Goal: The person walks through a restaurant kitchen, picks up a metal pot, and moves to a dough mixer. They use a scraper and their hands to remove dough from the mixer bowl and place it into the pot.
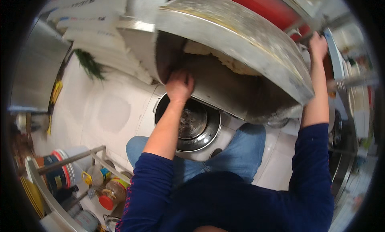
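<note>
A large steel mixing tub (pixel 204 78) of what looks like a dough mixer is tipped with its mouth towards me. Pale dough (pixel 231 63) clings inside, under the curved steel cover (pixel 228 24). My left hand (pixel 180 86) grips the tub's lower lip at its left end, fingers curled inside. At the machine's right side, my right hand (pixel 318 46) is closed around a part that the hand itself hides. Below the lip, between my knees, a round black pan (pixel 207 143) with a metal rim stands on the floor, a smaller dark disc (pixel 192 119) within it.
Stacked white sacks (pixel 90 30) bearing print rise at the upper left, near a green bundle (pixel 87 63) on the tiled floor (pixel 99 102). A metal rack (pixel 72 161) at lower left stands by plastic jars (pixel 112 191) and buckets (pixel 64 168). Shelving (pixel 358 111) lines the right.
</note>
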Demonstrator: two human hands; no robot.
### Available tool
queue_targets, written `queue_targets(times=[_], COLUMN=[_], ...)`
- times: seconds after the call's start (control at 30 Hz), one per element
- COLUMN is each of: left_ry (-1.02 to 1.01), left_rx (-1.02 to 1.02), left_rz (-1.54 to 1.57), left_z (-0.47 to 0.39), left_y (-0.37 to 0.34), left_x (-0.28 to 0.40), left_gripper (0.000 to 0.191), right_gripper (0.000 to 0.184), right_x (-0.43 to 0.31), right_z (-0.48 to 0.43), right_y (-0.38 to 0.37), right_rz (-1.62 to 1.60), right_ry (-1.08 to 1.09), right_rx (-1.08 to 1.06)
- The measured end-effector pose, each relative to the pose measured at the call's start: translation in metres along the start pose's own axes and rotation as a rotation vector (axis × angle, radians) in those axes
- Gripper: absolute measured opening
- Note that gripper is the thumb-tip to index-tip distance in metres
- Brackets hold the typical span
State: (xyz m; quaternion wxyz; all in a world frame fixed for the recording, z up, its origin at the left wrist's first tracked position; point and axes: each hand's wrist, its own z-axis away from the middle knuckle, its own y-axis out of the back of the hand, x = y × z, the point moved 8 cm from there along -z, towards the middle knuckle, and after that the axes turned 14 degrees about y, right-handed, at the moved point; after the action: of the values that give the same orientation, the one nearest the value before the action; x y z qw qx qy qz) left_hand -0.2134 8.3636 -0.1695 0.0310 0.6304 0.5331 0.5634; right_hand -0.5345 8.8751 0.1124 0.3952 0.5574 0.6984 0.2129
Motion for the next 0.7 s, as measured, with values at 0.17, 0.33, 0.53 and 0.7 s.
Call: queue_targets(times=[0.17,0.33,0.53,0.7], left_ry=[-0.028,-0.043,-0.158,-0.17], left_rx=[-0.001,-0.068,-0.095,-0.117], left_rz=[-0.081,-0.101,-0.237,-0.217], left_z=[-0.001,0.018,0.05,0.05], left_y=[0.004,-0.013,-0.045,-0.05], left_x=[0.01,0.048,0.095,0.083], left_gripper=[0.021,0.046,0.055,0.054], right_gripper=[0.065,0.035,0.031,0.033], right_x=[-0.024,-0.037,-0.043,-0.057], right_z=[-0.001,0.006,0.033,0.052], right_y=[0.001,-0.001,0.008,0.035], right_rz=[0.102,0.017,-0.151,-0.211], right_ry=[0.202,0.157,-0.035,-0.071], right_rx=[0.043,0.034,-0.026,0.024])
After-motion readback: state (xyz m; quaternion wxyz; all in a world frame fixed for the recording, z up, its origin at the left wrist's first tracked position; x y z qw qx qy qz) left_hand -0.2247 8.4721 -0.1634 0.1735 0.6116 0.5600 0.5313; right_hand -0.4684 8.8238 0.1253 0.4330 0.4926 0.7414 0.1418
